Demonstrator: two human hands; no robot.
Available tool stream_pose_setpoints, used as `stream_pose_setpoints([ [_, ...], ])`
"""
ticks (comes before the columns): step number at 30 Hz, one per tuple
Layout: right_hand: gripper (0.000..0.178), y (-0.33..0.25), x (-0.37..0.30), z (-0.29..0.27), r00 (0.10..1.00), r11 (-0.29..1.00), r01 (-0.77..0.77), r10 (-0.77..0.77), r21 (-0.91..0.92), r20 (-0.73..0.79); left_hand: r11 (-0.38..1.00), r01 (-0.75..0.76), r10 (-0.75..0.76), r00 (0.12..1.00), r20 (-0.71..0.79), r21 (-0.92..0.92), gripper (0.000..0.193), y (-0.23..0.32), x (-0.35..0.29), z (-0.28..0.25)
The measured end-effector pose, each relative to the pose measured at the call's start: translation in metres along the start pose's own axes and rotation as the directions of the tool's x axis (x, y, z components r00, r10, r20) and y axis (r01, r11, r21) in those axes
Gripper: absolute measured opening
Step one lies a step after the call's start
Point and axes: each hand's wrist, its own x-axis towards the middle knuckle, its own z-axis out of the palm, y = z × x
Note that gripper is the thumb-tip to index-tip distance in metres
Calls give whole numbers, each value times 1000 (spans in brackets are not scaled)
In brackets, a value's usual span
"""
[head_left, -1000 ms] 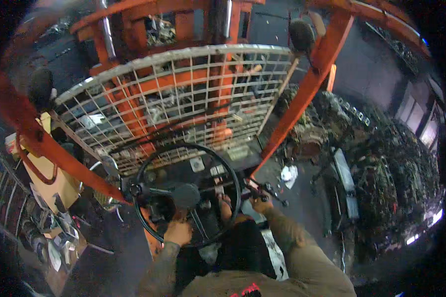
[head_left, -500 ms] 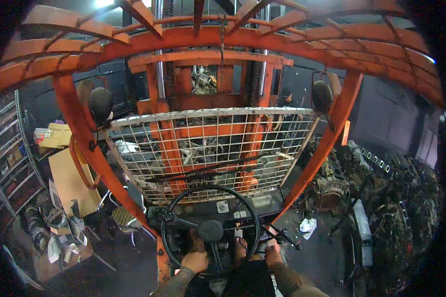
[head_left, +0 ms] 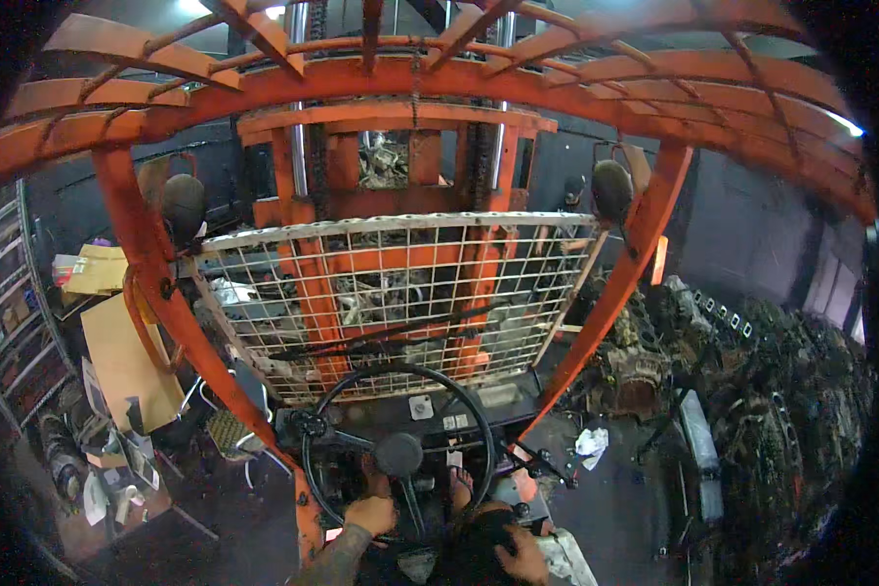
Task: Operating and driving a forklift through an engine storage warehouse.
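Note:
I sit at a black steering wheel point(head_left: 485, 430) with a round hub point(head_left: 397, 454) in the cab of an orange forklift. My left hand point(head_left: 371, 513) is closed on the lower left of the wheel's rim. My right hand point(head_left: 523, 559) is off the wheel, by my dark-clothed right leg, with its fingers apart and nothing seen in it. Beyond that hand stand black control levers point(head_left: 547, 466) to the right of the wheel. My foot point(head_left: 461, 485) shows through the wheel, near the floor pedals.
A white wire grille point(head_left: 400, 223) stands before the orange mast point(head_left: 308, 283). Orange pillars point(head_left: 610, 313) frame the cab. Greasy engine parts point(head_left: 752, 410) are piled at the right. Cardboard point(head_left: 132, 361), a chair point(head_left: 239, 430) and shelving point(head_left: 15, 313) stand left. A person point(head_left: 573, 190) is beyond the grille.
My right hand has moved from beside the control levers back to my right leg. My left hand stays on the wheel. The whole view has shifted slightly.

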Motion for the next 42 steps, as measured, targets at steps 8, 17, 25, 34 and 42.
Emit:
stream_pose_setpoints([
  [8,55,34,23,57,960,993,118,-115,-3,-255,964,-74,21,979,-204,-257,37,11,-18,-16],
  [17,52,47,16,67,959,993,116,-122,-37,-256,177,-517,933,359,-24,-837,19,164,-156,-210],
  [25,50,54,26,69,941,990,135,-139,-35,-308,-653,-722,322,7,-947,-228,21,225,-172,-178],
  [34,51,40,35,60,981,995,93,-86,33,-171,-787,-377,274,495,-825,-488,6,225,-193,-191],
  [42,46,44,38,67,958,984,178,-177,-18,-225,-707,-394,453,385,-804,-587,7,216,-165,-223],
])
